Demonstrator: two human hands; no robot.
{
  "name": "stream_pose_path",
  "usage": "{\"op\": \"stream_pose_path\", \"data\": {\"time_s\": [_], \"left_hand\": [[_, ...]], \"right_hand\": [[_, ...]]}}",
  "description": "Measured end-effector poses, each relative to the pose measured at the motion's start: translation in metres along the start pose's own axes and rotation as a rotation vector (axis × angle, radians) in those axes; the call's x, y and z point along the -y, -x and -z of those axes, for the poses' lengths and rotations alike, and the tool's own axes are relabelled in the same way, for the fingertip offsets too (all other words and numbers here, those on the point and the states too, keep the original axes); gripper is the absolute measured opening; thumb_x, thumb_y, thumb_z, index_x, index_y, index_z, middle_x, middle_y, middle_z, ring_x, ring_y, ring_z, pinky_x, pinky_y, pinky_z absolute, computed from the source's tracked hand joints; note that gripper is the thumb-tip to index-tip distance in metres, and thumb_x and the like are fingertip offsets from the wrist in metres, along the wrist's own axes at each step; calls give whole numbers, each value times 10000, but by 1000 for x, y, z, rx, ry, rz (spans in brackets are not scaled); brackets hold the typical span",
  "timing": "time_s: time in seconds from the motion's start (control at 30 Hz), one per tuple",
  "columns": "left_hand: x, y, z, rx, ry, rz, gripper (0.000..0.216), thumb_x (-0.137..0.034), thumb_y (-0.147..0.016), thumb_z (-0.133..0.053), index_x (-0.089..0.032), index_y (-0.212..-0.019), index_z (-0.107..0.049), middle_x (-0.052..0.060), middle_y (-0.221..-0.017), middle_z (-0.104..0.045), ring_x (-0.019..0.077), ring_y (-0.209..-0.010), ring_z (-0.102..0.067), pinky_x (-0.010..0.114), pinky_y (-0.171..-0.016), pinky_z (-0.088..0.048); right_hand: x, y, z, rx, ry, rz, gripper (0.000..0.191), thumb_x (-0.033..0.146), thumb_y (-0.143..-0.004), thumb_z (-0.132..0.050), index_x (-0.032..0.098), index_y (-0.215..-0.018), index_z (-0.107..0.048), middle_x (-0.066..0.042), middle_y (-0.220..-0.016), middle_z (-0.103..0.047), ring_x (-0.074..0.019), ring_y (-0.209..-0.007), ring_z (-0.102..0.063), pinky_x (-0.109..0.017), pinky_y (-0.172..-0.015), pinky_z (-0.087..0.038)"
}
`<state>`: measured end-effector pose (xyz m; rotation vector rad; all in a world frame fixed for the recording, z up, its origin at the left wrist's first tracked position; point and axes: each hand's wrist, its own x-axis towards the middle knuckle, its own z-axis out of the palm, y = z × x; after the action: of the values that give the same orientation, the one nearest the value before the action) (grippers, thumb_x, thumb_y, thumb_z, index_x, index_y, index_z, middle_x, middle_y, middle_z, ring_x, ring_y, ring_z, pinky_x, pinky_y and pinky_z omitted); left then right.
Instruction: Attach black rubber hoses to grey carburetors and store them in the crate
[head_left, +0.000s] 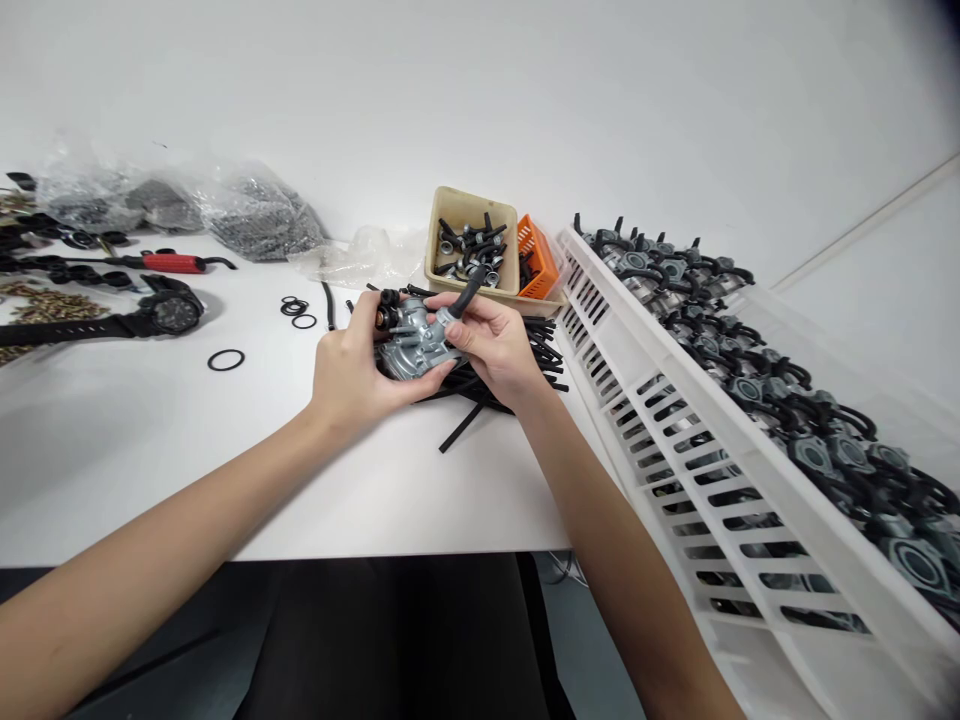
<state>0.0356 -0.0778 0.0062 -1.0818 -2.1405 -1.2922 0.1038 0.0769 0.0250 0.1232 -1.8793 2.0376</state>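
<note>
My left hand [352, 365] is wrapped round a grey metal carburetor [414, 345] with black fittings on its far left side, holding it above the table. At the carburetor's upper right, a round metal cap with a black rubber boot [470, 290] sticks up and tilts to the right. My right hand [491, 345] closes its thumb and fingers on this cap, against the carburetor body. Its fingertips behind the cap are partly hidden. Beneath both hands lies a pile of thin black rubber hoses [469, 425].
A beige bin [433, 250] of booted caps and an orange basket [547, 262] stand behind. To the right runs a white slotted crate [637, 340] full of carburetors. Black O-rings [226, 360], a wristwatch [176, 308], a red-handled tool [174, 263] and plastic bags [255, 205] lie left.
</note>
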Motion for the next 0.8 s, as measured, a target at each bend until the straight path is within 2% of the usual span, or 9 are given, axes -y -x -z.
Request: {"op": "stream_pose_path", "data": {"time_s": [0.2,0.43,0.7,0.8], "left_hand": [[0,0,0,-11,-16,-26,614,-568,-613,-739,-212,-1048,-491,51,-889,-710,228,-778,-706,294,-651,-550],[0,1,-2,-34,-31,-35,633,-589,-612,-727,-196,-1050,-496,58,-888,-705,234,-796,-708,293,-656,-545],[0,0,-2,-14,-69,-29,635,-588,-609,-723,-200,-1062,-503,42,-845,-705,221,-733,-704,287,-629,-532],[0,0,-2,-31,-102,-47,657,-603,-601,-726,-200,-1072,-509,43,-856,-708,222,-730,-707,282,-622,-529]], "right_hand": [[-1,0,-1,14,-45,35,309,352,-659,-827,234,-923,-718,8,-948,-707,-167,-944,-652,-331,-944,-516],[1,1,-4,-24,-9,-3,399,408,-631,-836,221,-964,-722,-8,-954,-706,-198,-983,-650,-373,-953,-514],[-2,-1,-6,-57,-47,34,335,365,-594,-868,219,-862,-728,22,-792,-672,-145,-821,-637,-309,-854,-536],[-2,-1,-5,-50,-21,33,369,392,-593,-863,218,-888,-726,7,-853,-694,-164,-869,-643,-336,-886,-536]]}}
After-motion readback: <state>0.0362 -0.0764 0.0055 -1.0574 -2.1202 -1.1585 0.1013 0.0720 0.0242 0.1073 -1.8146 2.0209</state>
